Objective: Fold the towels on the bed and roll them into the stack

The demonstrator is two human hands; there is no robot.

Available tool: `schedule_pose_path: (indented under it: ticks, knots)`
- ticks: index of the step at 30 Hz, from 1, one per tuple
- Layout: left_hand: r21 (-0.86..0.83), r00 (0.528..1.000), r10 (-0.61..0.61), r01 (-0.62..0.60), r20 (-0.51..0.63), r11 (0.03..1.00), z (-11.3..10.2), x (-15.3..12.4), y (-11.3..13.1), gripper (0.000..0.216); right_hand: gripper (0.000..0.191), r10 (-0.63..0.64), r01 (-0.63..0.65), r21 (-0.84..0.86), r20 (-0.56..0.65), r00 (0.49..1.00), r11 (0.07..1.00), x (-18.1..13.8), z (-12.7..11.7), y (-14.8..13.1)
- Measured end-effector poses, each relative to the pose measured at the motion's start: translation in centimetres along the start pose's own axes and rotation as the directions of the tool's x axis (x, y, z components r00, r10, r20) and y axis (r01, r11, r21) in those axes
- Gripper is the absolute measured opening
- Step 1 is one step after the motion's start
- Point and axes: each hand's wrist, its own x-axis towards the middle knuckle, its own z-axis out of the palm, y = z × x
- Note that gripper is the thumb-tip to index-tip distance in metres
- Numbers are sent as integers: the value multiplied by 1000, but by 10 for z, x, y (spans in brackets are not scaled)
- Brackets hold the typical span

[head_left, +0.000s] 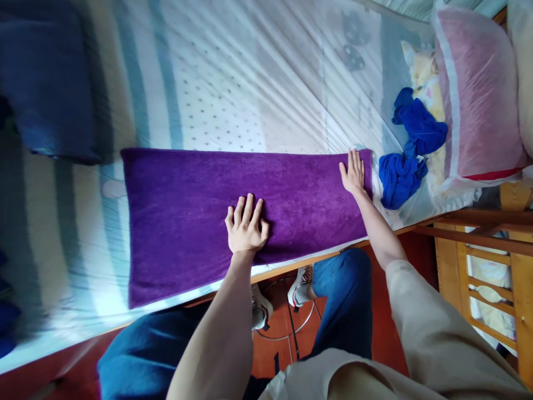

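A purple towel (pixel 179 222) lies spread out lengthwise along the near edge of the bed. My left hand (pixel 246 225) rests palm down near the towel's middle, its fingers spread. Further right, my right hand (pixel 353 172) lies flat by the towel's upper right corner, fingers stretched out. Neither hand grips anything. Just past the towel's right end is a crumpled blue cloth (pixel 402 175), bunched up on the sheet.
A striped, dotted sheet (pixel 225 100) covers the bed. Dark blue folded fabric (pixel 45 83) lies at the upper left. On the right are a pink pillow (pixel 478 94), a cream plush toy (pixel 425 69) and a wooden frame (pixel 453 266). Cables (pixel 287 328) run across the red floor.
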Motion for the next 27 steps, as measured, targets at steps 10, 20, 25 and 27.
schedule_pose_path:
  ticks: [10,20,25,27]
  knots:
    - [-39,999,-30,31,33,999,-2,1,0,68,62,-151,149,29,137,979,988,-105,-41,18]
    - [-42,999,-22,23,23,999,-3,1,2,66,57,351,-310,208,-205,914,928,-227,-56,62]
    - [-47,999,-23,25,37,999,-3,0,1,66,58,509,-469,411,16,861,781,-269,-71,64]
    - [-46,999,-20,22,35,999,-3,0,1,66,59,526,-503,491,103,844,711,-269,-76,67]
